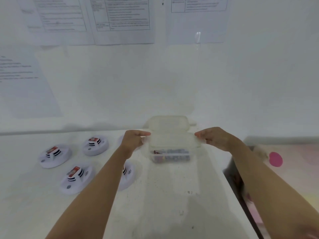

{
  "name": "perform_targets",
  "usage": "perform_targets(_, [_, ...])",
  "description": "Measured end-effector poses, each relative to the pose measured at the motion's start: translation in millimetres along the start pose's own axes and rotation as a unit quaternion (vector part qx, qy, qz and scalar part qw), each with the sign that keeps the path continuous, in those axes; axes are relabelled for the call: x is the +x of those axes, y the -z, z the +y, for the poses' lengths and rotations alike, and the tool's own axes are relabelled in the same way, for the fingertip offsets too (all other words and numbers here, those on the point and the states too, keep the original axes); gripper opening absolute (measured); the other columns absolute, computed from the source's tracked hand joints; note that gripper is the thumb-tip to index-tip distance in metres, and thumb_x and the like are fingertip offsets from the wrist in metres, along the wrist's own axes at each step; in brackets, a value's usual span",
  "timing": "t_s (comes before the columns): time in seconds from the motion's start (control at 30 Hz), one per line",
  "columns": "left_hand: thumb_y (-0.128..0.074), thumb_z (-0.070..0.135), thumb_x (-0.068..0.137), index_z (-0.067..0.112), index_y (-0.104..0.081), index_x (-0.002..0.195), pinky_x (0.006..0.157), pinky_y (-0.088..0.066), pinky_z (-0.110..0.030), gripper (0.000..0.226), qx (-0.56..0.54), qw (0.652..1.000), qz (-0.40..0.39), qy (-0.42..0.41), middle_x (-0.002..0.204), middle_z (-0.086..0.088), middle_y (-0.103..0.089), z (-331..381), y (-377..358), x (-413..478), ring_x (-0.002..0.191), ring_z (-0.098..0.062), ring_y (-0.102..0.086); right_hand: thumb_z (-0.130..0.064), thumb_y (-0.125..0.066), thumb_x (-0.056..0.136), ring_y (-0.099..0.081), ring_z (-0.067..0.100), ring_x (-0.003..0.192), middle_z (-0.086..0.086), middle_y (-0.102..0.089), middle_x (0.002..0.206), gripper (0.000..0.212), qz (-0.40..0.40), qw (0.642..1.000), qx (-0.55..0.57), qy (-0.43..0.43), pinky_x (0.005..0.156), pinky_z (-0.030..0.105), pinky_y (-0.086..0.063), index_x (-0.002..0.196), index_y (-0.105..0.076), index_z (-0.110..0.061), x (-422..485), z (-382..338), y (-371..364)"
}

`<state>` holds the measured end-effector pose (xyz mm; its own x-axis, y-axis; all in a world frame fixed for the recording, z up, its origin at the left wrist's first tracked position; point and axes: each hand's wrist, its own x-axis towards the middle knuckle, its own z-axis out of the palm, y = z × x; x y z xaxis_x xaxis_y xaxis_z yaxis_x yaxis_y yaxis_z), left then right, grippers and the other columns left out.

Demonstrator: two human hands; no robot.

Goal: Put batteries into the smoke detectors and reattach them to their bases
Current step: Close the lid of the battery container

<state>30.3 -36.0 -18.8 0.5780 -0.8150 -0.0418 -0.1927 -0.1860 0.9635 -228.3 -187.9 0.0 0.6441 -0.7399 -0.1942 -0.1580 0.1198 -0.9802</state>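
- Two bare forearms reach out over the white tabletop [164,195], wrists level, palms turned toward each other.
- Nearest on the left lies one smoke detector [76,180], with two more smoke detectors [54,156] [95,145] beyond it. A fourth [127,176] is half hidden behind the left forearm. Each carries a red-and-white label with black stripes, too blurred to read.
- Left hand [133,139] pinches the left end of a clear box [170,147], thumb above, fingers curled beneath.
- Right hand [214,138] pinches the right end the same way.
- Box sits mid-tabletop, long axis left to right, with batteries [170,155] lying in its bottom.
- Its lid [168,124] stands open on the far side.
- Printed sheets [120,19] hang on the wall behind; the text is illegible.
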Motion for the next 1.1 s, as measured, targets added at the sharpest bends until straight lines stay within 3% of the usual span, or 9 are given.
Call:
perform_targets(0.13, [-0.055,-0.004,0.085,0.004,-0.067,0.077,0.070,-0.051,-0.024,0.017,-0.145,0.984,0.030,0.096,0.076,-0.006,-0.065,9.9,-1.2,-3.6,0.066,-0.015,-0.060,0.016,-0.052,0.082,-0.061,0.015,0.078,0.009,-0.063,0.083,0.024,0.010,0.999,-0.018,-0.032,0.063,0.015,-0.052,0.097,-0.061,-0.001,-0.3,-0.9,-3.9])
perform_targets(0.3, [-0.063,-0.004,0.082,0.003,-0.069,0.076,0.055,-0.052,-0.014,0.011,-0.146,0.988,0.048,0.019,0.057,0.002,-0.066,12.7,-1.7,-1.3,0.051,-0.005,-0.061,0.017,-0.052,0.083,-0.061,0.015,0.080,0.008,-0.062,0.085,0.030,0.040,0.999,0.013,-0.019,0.062,0.014,-0.054,0.106,-0.058,-0.001,-3.1,-13.7,-4.0])
perform_targets(0.43, [-0.065,-0.004,0.081,0.001,-0.069,0.103,0.060,-0.046,-0.003,0.023,-0.030,0.997,0.050,-0.052,0.086,-0.005,-0.066,5.9,-8.9,-0.6,0.077,-0.012,-0.060,0.021,-0.053,0.078,-0.059,0.019,0.080,0.011,-0.060,0.088,0.036,0.086,0.996,-0.016,0.007,0.062,0.016,-0.055,0.113,-0.056,0.009,4.4,-8.5,-12.6])
perform_targets(0.53, [-0.067,-0.002,0.079,0.001,-0.071,0.102,0.075,-0.047,-0.017,0.024,0.028,0.996,0.074,-0.050,0.099,-0.009,-0.068,-6.8,-14.8,0.0,0.094,-0.022,-0.063,0.016,-0.059,0.078,-0.059,0.022,0.082,0.017,-0.060,0.100,0.037,0.115,0.990,-0.084,0.002,0.076,0.026,-0.052,0.114,-0.058,0.011,10.5,0.6,-18.6])
perform_targets(0.67, [-0.063,-0.001,0.085,0.002,-0.061,0.120,0.075,-0.048,-0.028,0.035,-0.007,0.999,0.047,-0.004,0.119,-0.015,-0.060,-13.1,-17.5,3.2,0.096,-0.024,-0.059,0.010,-0.058,0.079,-0.056,0.017,0.066,0.007,-0.060,0.079,0.029,0.104,0.990,-0.086,-0.051,0.067,0.028,-0.049,0.105,-0.062,-0.002,13.1,-1.2,-17.4])
perform_targets(0.77, [-0.063,0.009,0.088,0.002,-0.049,0.130,0.073,-0.050,-0.031,0.045,-0.139,0.985,-0.003,0.107,0.114,-0.014,-0.057,-10.0,-18.8,3.9,0.087,-0.023,-0.058,0.011,-0.055,0.080,-0.053,0.021,0.061,0.009,-0.055,0.073,0.015,0.098,0.990,-0.040,-0.089,0.062,0.029,-0.050,0.087,-0.061,-0.002,13.8,-2.5,-19.3])
perform_targets(0.83, [-0.065,0.012,0.087,0.000,-0.048,0.132,0.074,-0.051,-0.032,0.050,-0.130,0.985,-0.014,0.114,0.115,-0.016,-0.059,-11.4,-20.7,5.0,0.093,-0.025,-0.058,0.011,-0.055,0.079,-0.052,0.021,0.061,0.011,-0.053,0.072,0.012,0.098,0.989,-0.022,-0.112,0.059,0.029,-0.050,0.080,-0.059,0.000,14.8,-2.5,-20.2])
perform_targets(1.03, [-0.067,0.001,0.082,-0.001,-0.059,0.115,0.067,-0.050,-0.030,0.034,-0.129,0.983,-0.024,0.130,0.080,-0.006,-0.059,-6.8,-18.0,5.1,0.066,-0.017,-0.053,0.001,-0.058,0.083,-0.053,0.024,0.067,0.014,-0.054,0.087,0.014,0.060,0.983,0.020,-0.170,0.054,0.027,-0.056,0.096,-0.057,0.000,16.2,0.0,-15.4])
perform_targets(1.1, [-0.066,0.002,0.083,-0.002,-0.060,0.114,0.073,-0.050,-0.033,0.032,-0.132,0.981,-0.028,0.136,0.081,-0.006,-0.060,-7.4,-19.3,5.6,0.065,-0.018,-0.053,-0.007,-0.063,0.085,-0.056,0.022,0.071,0.012,-0.057,0.090,0.012,0.053,0.983,0.009,-0.178,0.053,0.027,-0.057,0.095,-0.059,-0.002,15.4,0.8,-16.2])
